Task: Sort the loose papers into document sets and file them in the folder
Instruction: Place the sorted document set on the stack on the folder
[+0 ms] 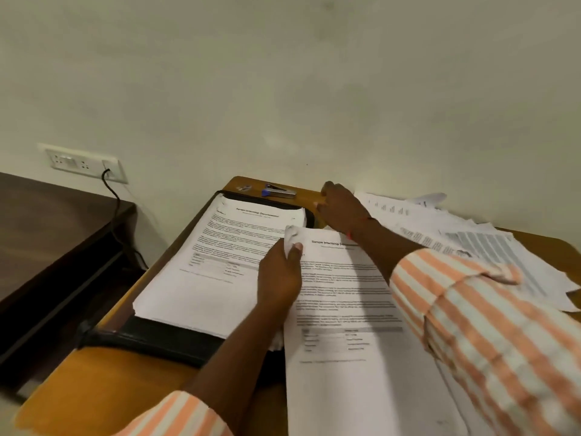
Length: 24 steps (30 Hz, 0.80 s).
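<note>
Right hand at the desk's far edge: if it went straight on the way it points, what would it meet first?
Probably the wall, right behind the desk edge. The right hand points past the stapler, which lies left of that line, though depth is unclear.

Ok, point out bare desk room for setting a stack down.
Bare desk wood at the near left corner, before the folder, and a far-right patch beyond the loose papers. Crowded: stapler and right hand along the far edge, held sheet across the middle.
</note>
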{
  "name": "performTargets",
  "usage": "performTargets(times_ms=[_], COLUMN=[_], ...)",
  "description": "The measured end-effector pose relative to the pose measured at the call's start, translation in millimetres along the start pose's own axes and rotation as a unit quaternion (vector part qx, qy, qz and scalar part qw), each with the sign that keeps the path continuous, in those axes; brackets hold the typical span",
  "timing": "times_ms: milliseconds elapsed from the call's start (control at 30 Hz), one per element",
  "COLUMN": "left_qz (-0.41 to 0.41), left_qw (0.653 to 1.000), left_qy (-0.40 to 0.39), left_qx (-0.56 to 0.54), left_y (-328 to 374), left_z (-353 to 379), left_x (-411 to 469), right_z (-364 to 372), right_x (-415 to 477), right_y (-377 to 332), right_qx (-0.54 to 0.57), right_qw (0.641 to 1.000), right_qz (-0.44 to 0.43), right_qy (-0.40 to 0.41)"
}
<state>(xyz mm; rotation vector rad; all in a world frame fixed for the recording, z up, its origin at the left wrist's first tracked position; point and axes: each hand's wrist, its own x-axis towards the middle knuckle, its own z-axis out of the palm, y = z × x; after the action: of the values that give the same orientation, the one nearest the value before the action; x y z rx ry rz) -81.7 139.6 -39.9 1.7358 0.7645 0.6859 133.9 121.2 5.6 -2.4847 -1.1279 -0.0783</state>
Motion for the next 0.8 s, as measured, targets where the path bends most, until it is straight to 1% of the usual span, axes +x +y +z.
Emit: performTargets(times_ms=[67,133,267,400,467,567,633,733,800], left_qz=[0.010,0.016,0.000,-0.023,-0.030,-0.034,-0.029,-0.023,-0.016], left_qw=[1.000,1.000,1.000,0.999,0.999,0.999,0.999,1.000,1.000], left_qy=[0.010,0.017,0.014,0.004,0.001,-0.001,0.001,0.008,0.008], left_qx=[-0.004,-0.009,-0.020,-0.022,-0.023,-0.019,-0.018,-0.013,-0.011], left_y=[-1,2,2,-1,0,4,7,6,4], left_z=[1,2,3,5,6,6,7,4,4], left_x=[1,-2,-4,-5,-4,-3,-1,-2,-2], right_z=[17,31,55,74,81,83,79,71,51], right_x=[32,57,98,120,128,132,133,126,111], right_y=[-14,-21,-27,-31,-32,-36,-40,-41,-37], right_qx=[-0.037,-0.053,-0.069,-0.070,-0.087,-0.106,-0.117,-0.094,-0.061], right_qw=[0.998,0.996,0.991,0.985,0.984,0.986,0.984,0.987,0.989], right_qz=[-0.022,-0.034,-0.038,-0.026,-0.024,-0.027,-0.034,-0.047,-0.057], right_qy=[-0.040,-0.061,-0.108,-0.154,-0.153,-0.127,-0.130,-0.125,-0.121])
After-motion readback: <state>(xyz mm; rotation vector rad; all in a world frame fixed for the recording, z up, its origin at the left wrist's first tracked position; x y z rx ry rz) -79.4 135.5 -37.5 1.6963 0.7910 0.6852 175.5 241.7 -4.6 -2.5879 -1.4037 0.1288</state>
